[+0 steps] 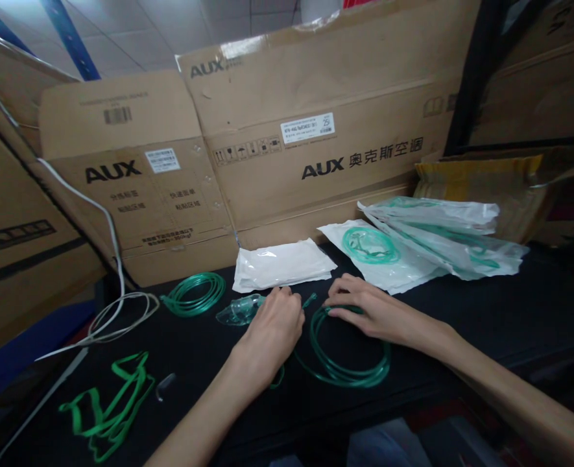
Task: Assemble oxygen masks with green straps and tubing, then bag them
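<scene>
My left hand (277, 327) is closed, knuckles up, just right of a clear greenish oxygen mask (240, 311); its fingers hide what they grip. A small green tube end (310, 300) sticks out beyond it, and a bit of thin green tubing shows below. My right hand (359, 303) pinches the top of a coil of green tubing (352, 377) resting on the black table. A second green coil (196, 294) lies left of the mask. Nearer me on the left are a tangled bright green elastic strap (116, 405) and a small clear plastic piece (165, 386).
A white package stack (281, 264) lies behind my hands. Clear-fronted packets (442, 240) with green tubing are piled to the right, by an open carton (481, 181). Large cardboard boxes (325, 143) wall off the back. A white cable (116, 253) hangs at the left.
</scene>
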Demonstrator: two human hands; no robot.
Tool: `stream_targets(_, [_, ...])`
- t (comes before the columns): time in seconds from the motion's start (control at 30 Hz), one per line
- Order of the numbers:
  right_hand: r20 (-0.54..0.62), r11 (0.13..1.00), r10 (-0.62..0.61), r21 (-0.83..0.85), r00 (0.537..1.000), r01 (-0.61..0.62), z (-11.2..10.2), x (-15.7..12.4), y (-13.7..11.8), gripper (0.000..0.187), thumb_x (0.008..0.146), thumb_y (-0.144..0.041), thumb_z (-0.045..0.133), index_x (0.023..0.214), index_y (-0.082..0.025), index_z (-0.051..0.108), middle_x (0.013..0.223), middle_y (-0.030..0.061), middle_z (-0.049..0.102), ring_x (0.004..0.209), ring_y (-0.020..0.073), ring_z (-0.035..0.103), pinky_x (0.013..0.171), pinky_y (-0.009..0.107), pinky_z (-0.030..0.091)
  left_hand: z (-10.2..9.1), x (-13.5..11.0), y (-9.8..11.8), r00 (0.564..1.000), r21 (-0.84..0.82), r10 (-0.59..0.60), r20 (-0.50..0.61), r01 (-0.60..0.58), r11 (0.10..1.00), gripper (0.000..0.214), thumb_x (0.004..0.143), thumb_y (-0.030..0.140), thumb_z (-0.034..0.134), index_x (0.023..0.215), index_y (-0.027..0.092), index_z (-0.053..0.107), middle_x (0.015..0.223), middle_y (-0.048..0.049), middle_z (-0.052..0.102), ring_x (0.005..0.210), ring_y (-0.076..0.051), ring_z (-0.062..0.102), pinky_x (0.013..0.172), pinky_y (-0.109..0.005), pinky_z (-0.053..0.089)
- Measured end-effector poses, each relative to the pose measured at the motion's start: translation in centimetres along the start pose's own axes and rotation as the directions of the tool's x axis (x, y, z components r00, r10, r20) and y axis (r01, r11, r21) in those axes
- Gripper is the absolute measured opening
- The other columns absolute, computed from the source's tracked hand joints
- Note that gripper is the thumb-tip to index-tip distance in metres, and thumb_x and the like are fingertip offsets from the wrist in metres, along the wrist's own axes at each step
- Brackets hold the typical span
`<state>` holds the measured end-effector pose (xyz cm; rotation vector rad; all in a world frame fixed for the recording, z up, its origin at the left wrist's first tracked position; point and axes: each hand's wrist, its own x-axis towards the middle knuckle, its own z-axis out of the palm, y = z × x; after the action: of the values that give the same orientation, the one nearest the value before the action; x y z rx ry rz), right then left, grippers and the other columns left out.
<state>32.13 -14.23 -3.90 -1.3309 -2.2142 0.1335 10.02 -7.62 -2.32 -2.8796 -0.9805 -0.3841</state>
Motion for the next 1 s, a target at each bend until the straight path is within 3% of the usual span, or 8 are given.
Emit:
stream_targets(0.27, [-0.039,1.0,-0.015,0.001,0.999,0.015,-0.1,-2.4,0.1,0.022,0.1,-0.029,0.054,0.103,-0.024,0.075,0.094,0.0051,0.058,0.086,0.0183,0.058,0.075,0.028,0.046,1.8,1.2,-0.9,0.997,-0.126,0.072,0.032,-0.067,0.99,0.023,0.094,0.005,0.042,0.105,0.016,0.059,0.106,-0.0099,0.064,0.102,-0.023,0.06,0.096,-0.039,0.048])
stream_targets(0.53, [-0.155,1.0,0.011,0.025,0.988,-0.007,2.0,-2.0,0.1,0.021,0.099,-0.025,0.052,0.095,-0.022,0.072,0.09,0.0038,0.059,0.076,0.0156,0.058,0.066,0.026,0.047,1.6,4.2,0.7,0.983,-0.351,0.123,0.135,-0.069,0.934,0.029,0.097,0.015,0.042,0.11,0.017,0.068,0.109,-0.0096,0.073,0.105,-0.023,0.066,0.096,-0.036,0.049])
stream_targets(0.67, [-0.125,1.0,-0.008,-0.005,0.992,0.008,1.8,-2.4,0.0,0.021,0.1,-0.023,0.052,0.101,-0.023,0.073,0.096,0.0059,0.062,0.083,0.0175,0.062,0.072,0.028,0.05,0.1,4.1,0.8,0.958,-0.459,0.178,0.223,-0.057,0.887,0.031,0.093,0.022,0.051,0.115,0.022,0.072,0.11,-0.0062,0.077,0.1,-0.023,0.07,0.088,-0.032,0.053])
stream_targets(0.83, [-0.118,0.998,-0.04,0.05,0.992,0.046,1.7,-2.5,0.0,0.021,0.101,-0.027,0.054,0.106,-0.021,0.073,0.102,0.0086,0.066,0.091,0.0194,0.067,0.08,0.03,0.053,-0.8,3.4,0.1,0.927,-0.556,0.234,0.293,-0.034,0.83,0.048,0.085,0.026,0.067,0.133,0.024,0.063,0.123,-0.006,0.073,0.101,-0.022,0.07,0.086,-0.03,0.054])
stream_targets(0.93, [-0.135,0.991,-0.067,0.106,0.989,0.081,1.8,-2.2,-0.1,0.021,0.101,-0.027,0.055,0.102,-0.02,0.074,0.1,0.0085,0.068,0.091,0.019,0.068,0.079,0.029,0.054,-0.4,3.1,0.3,0.943,-0.544,0.196,0.27,-0.018,0.839,0.044,0.083,0.042,0.074,0.122,0.024,0.069,0.114,-0.0055,0.073,0.102,-0.023,0.068,0.087,-0.032,0.053])
stream_targets(1.0, [-0.158,0.988,-0.069,0.127,0.985,0.09,1.6,-2.0,-0.3,0.022,0.1,-0.027,0.055,0.099,-0.02,0.075,0.099,0.0085,0.07,0.091,0.0192,0.069,0.08,0.03,0.055,0.1,3.0,0.8,0.966,-0.504,0.142,0.217,-0.013,0.864,0.035,0.084,0.041,0.074,0.113,0.022,0.071,0.108,-0.0051,0.072,0.102,-0.024,0.066,0.088,-0.034,0.051])
